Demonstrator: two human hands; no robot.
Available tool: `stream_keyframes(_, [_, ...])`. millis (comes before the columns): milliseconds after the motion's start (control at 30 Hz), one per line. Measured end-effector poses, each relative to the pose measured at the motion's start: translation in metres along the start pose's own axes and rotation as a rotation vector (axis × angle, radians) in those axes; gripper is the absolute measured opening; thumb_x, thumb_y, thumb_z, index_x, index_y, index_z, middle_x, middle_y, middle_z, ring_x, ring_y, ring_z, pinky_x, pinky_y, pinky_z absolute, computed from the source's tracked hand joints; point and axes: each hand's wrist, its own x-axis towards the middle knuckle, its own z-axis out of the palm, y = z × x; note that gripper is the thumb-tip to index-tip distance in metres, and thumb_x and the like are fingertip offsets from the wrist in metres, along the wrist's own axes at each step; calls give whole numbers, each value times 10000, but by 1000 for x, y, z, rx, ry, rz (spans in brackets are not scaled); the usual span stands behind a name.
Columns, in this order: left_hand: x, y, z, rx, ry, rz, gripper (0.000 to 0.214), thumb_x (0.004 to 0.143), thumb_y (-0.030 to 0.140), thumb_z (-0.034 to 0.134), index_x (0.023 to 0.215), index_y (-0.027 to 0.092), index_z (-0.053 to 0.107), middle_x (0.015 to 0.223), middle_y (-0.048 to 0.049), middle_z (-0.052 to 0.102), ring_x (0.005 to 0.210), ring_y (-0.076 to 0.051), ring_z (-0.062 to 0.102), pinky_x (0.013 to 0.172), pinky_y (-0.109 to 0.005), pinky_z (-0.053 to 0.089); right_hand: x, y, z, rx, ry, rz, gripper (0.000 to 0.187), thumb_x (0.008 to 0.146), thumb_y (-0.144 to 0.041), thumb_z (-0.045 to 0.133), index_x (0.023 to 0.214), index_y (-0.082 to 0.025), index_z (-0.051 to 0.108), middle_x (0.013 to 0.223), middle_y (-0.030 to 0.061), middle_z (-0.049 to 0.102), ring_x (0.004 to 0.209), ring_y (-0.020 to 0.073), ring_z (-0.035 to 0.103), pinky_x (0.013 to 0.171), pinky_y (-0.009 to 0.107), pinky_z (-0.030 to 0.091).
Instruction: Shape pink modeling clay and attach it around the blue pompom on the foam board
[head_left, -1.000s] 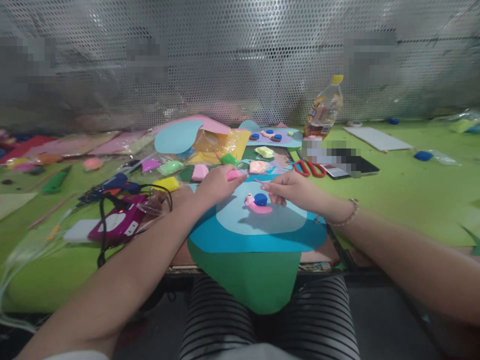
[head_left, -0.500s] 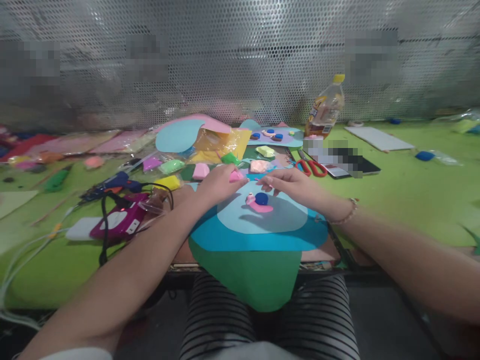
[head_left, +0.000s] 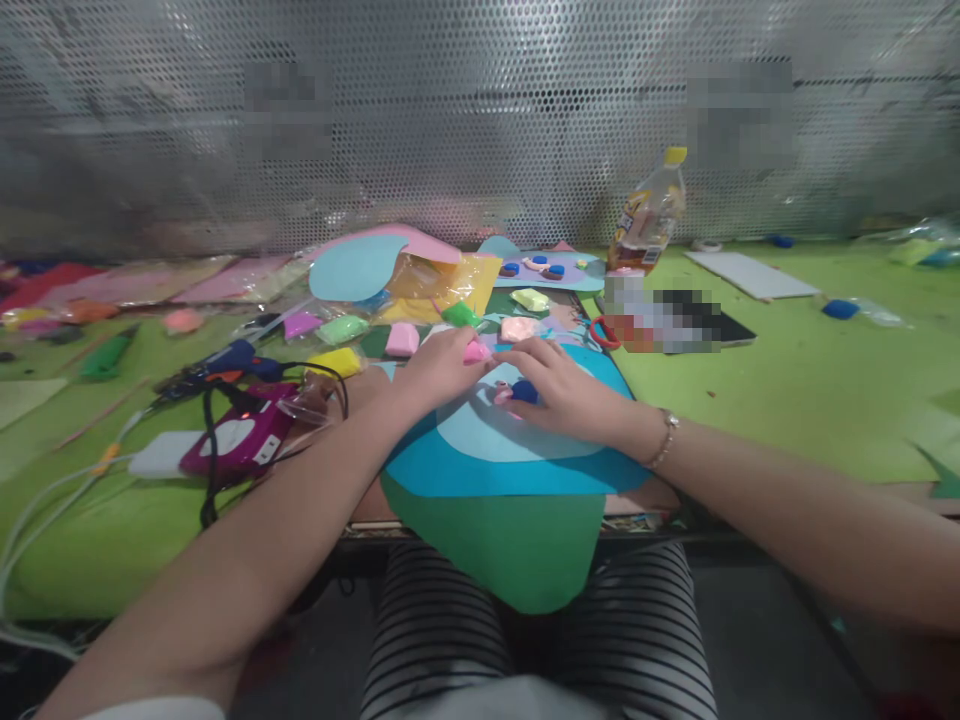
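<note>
My left hand point(head_left: 442, 365) is closed around a lump of pink clay point(head_left: 476, 351), which shows between thumb and fingers. Stretched out toward the left thumb are the fingers of my right hand point(head_left: 562, 392), its thumb apart and lower down. Beneath that hand lies a small snail-like clay figure with a pink body and a blue ball shell point(head_left: 524, 391); the hand hides part of it. The figure rests on a light blue paper shape point(head_left: 480, 435), layered over a darker blue sheet point(head_left: 442, 478) and a green sheet point(head_left: 510, 550) that hangs past the table edge.
Clay packs, among them a yellow one point(head_left: 335, 362), lie beyond and left of my hands. Further left are a glue gun point(head_left: 232, 365) and a purple power strip point(head_left: 247, 440) with cables. Red-handled scissors point(head_left: 604, 332) and a bottle point(head_left: 649, 220) stand to the right.
My right hand has come down and nearer, its fingers extending and now covering part of the clay figure. The left hand stays almost in place with the pink clay.
</note>
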Motion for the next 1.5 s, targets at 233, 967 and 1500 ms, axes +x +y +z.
stream_keyframes(233, [0, -2, 3, -24, 17, 29, 316, 802, 477, 498, 907, 185, 555, 898, -94, 632, 863, -243, 586, 709, -351, 427, 2, -3, -6, -152, -89, -51, 416, 884, -309, 483, 1259, -131, 448, 1110, 158, 523, 1042, 280, 494, 862, 445, 472])
stream_keyframes(967, [-4, 5, -8, -54, -43, 179, 497, 774, 312, 517, 1247, 184, 431, 1265, -123, 479, 1198, -267, 430, 1002, -425, 343, 1, 7, -10, 119, -94, 31, 346, 873, -382, 515, 1154, -180, 493, 1050, 111, 538, 970, 219, 530, 827, 377, 478])
stream_keyframes(1500, [-13, 24, -10, -352, -58, 379, 532, 703, 440, 676, 1150, 204, 512, 1122, -78, 593, 1029, -210, 543, 882, -354, 421, 4, 6, -21, 497, -8, 406, 243, 862, -413, 500, 905, -180, 551, 535, -63, 457, 437, 73, 451, 446, 215, 335])
